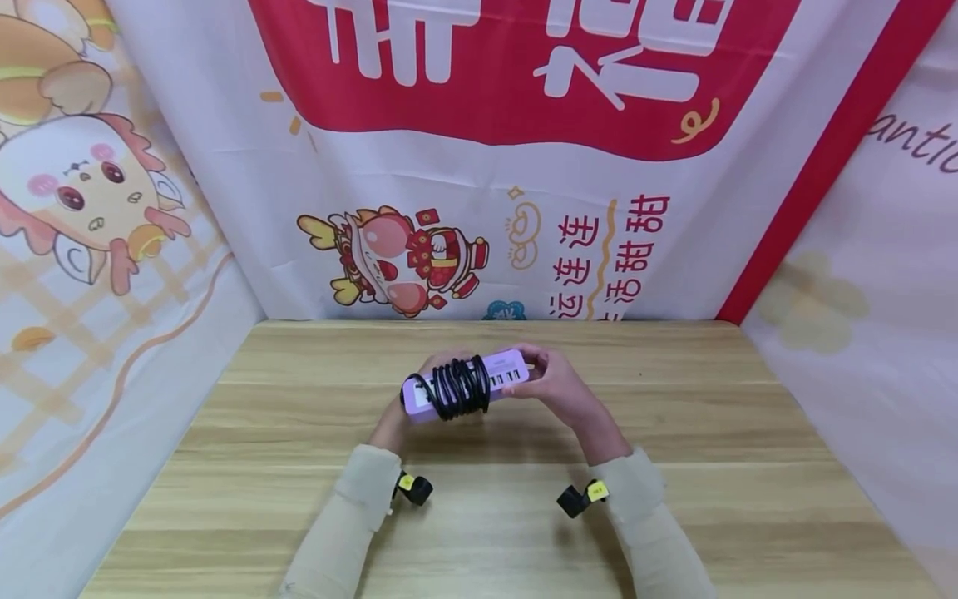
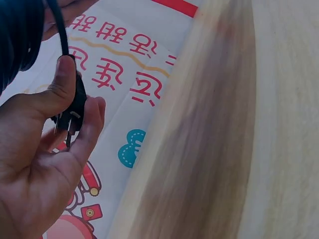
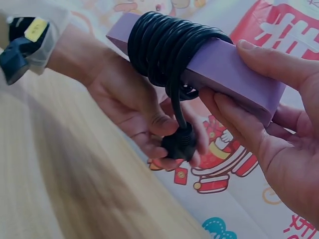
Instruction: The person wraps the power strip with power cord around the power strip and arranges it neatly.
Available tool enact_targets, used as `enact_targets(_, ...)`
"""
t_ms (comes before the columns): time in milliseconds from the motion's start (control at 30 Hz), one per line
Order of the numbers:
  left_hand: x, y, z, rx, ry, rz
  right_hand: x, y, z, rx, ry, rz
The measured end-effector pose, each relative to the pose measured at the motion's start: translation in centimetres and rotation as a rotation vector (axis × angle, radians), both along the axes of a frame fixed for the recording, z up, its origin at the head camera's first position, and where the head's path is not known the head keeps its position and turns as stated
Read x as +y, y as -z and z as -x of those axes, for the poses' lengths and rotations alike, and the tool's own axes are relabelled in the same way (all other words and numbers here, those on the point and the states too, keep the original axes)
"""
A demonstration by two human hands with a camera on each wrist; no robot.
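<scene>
A purple power strip [image 1: 511, 366] is held up above the table, with a black cord [image 1: 460, 388] wound in several turns round its middle. Its sockets and USB ports face the head camera. My right hand [image 1: 557, 387] grips the strip's right end, thumb on one side and fingers on the other, as the right wrist view shows. Behind and below the strip, my left hand [image 2: 50, 129] pinches the cord's black plug [image 2: 76, 107] between thumb and fingers, the metal prongs showing. In the head view the strip mostly hides the left hand.
The wooden table [image 1: 494, 516] lies below both hands. A printed cloth [image 1: 479, 175] hangs at its back edge, with more cloth on the left and right sides. A small black camera [image 1: 419, 489] sits on the left wrist, another camera [image 1: 575, 501] on the right.
</scene>
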State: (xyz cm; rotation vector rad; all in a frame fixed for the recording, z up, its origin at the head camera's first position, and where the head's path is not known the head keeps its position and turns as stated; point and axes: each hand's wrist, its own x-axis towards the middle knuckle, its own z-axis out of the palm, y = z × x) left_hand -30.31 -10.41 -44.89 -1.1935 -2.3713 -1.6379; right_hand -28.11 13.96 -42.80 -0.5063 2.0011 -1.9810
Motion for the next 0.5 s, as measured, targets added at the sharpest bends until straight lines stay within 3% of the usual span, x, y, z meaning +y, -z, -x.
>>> enact_targets(67, -0.4, 0.8, 0.7, -0.066, 0.094, -0.058, -0.1, 0.3, -0.1, -0.001, -0.018, -0.007)
enact_targets(100, -0.5, 1.0, 1.0, -0.106, 0.111, -0.056, -0.2, 0.4, -0.1, 0.003, -0.026, -0.007)
enact_targets(167, -0.9, 1.6, 1.7, -0.194, 0.101, -0.011, -0.1, 1.0, -0.3, 0.007, -0.04, -0.004)
enact_targets(233, -1.1, 1.6, 2.6, -0.248, 0.054, 0.111, 0.0, 1.4, -0.3, 0.009, -0.045, -0.004)
enact_targets(333, -1.3, 1.2, 4.1, -0.208, 0.032, 0.279, 0.4, 2.1, -0.3, 0.0, -0.051, -0.005)
enact_targets(500, -0.5, 0.1, 5.5, -0.178, 0.107, 0.488, 0.6, 3.5, -0.4, -0.022, -0.063, -0.051)
